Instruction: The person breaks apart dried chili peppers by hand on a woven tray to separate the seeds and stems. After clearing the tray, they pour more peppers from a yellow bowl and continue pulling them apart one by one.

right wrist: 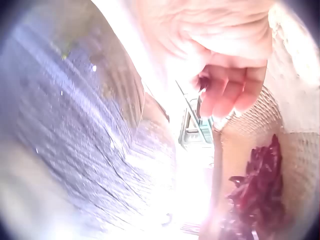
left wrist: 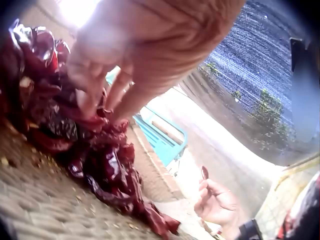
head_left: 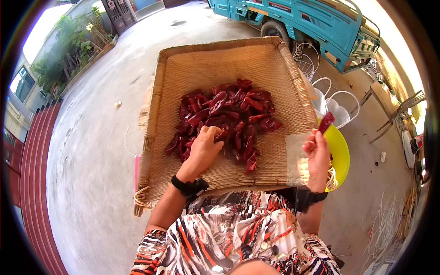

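A heap of dried red chili peppers (head_left: 220, 107) lies in the middle of a shallow woven basket (head_left: 220, 59). My left hand (head_left: 205, 147) reaches down into the near side of the heap, its fingers curled and its fingertips pinching at a chili pepper. In the left wrist view, peppers and the fingers partly hide that grip. Beyond the basket's right rim, my right hand (head_left: 317, 153) holds up a single dried chili pepper (head_left: 326, 122) between thumb and forefinger, its other fingers curled. In the right wrist view only a dark bit of this pepper shows beside the fingers.
A yellow-green tub (head_left: 340, 153) stands below my right hand, with white buckets (head_left: 338, 112) behind it. Farther off are a turquoise cargo tricycle (head_left: 307, 25) and a metal chair (head_left: 403, 110). Red steps (head_left: 39, 183) run along the left.
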Demonstrator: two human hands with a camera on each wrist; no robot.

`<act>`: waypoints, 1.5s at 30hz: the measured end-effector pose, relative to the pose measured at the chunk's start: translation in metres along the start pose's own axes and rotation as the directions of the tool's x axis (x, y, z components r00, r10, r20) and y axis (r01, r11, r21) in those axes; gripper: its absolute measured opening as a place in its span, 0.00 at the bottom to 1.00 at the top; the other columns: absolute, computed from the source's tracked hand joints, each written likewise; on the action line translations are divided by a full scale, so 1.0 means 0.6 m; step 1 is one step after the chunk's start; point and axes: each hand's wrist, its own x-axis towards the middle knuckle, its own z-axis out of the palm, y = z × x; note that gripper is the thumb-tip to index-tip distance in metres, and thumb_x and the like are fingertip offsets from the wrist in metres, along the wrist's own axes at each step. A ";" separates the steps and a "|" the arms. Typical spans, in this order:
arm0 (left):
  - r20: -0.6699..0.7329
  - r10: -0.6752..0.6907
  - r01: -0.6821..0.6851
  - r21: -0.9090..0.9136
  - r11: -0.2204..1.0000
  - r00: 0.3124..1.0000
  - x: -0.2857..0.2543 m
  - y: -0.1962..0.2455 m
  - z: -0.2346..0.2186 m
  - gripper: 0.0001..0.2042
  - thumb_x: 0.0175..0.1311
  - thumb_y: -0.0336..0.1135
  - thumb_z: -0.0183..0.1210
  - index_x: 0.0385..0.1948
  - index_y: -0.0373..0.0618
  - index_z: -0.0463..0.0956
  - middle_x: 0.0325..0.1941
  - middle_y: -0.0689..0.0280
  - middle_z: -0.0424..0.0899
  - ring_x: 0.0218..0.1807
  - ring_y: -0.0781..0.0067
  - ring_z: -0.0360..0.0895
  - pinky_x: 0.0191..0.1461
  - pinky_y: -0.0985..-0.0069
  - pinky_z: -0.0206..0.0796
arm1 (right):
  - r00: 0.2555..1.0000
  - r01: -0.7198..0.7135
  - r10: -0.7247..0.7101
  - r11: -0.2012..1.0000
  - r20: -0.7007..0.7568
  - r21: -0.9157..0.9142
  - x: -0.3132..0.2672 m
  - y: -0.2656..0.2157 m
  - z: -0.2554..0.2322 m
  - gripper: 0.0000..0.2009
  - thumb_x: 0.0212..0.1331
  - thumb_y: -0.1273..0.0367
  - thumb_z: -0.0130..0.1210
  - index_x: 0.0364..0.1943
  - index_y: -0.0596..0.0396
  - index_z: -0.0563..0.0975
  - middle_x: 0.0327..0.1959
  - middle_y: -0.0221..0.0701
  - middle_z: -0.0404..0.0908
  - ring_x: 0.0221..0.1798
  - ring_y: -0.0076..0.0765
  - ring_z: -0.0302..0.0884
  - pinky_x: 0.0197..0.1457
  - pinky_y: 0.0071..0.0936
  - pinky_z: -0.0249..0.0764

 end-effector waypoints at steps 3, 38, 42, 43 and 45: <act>0.023 -0.042 0.038 0.161 0.986 0.999 -0.001 -0.006 0.008 0.24 0.58 0.35 0.66 0.56 0.45 0.69 0.51 0.54 0.72 0.43 0.53 0.78 0.47 0.61 0.73 | 0.995 0.049 0.003 0.860 -0.102 0.507 0.026 -0.016 -0.059 0.15 0.71 0.57 0.52 0.48 0.54 0.79 0.35 0.26 0.84 0.32 0.26 0.79 0.40 0.26 0.78; -0.064 -0.098 0.076 -0.284 0.956 0.993 0.016 0.030 -0.021 0.14 0.64 0.31 0.62 0.48 0.38 0.74 0.55 0.59 0.68 0.39 0.74 0.76 0.41 0.75 0.73 | 0.967 -0.168 0.182 0.982 0.178 -0.091 -0.026 0.028 0.039 0.12 0.71 0.61 0.53 0.48 0.55 0.79 0.30 0.25 0.82 0.30 0.19 0.78 0.37 0.19 0.76; -0.085 -0.007 0.000 -0.078 0.997 0.996 0.028 -0.028 -0.006 0.16 0.59 0.28 0.63 0.48 0.43 0.72 0.54 0.57 0.69 0.38 0.61 0.79 0.44 0.66 0.74 | 0.996 -0.070 0.091 0.894 -0.026 0.442 0.017 0.012 -0.041 0.14 0.71 0.59 0.51 0.48 0.53 0.80 0.31 0.24 0.83 0.30 0.21 0.77 0.35 0.22 0.76; -0.067 0.016 -0.017 -0.024 1.000 0.998 0.029 -0.028 -0.006 0.16 0.58 0.28 0.63 0.48 0.43 0.72 0.54 0.57 0.70 0.40 0.58 0.79 0.46 0.64 0.74 | 0.997 -0.037 0.065 0.880 -0.043 0.473 0.020 0.004 -0.047 0.15 0.72 0.58 0.50 0.49 0.53 0.79 0.31 0.24 0.83 0.32 0.22 0.77 0.35 0.23 0.75; -0.083 -0.143 0.136 -0.078 0.988 0.986 0.030 -0.023 0.000 0.17 0.57 0.28 0.64 0.48 0.46 0.73 0.52 0.57 0.72 0.46 0.53 0.77 0.49 0.61 0.72 | 0.986 -0.077 0.141 0.863 -0.093 0.499 0.017 -0.007 -0.045 0.14 0.72 0.60 0.50 0.49 0.54 0.78 0.32 0.24 0.83 0.33 0.23 0.77 0.35 0.23 0.75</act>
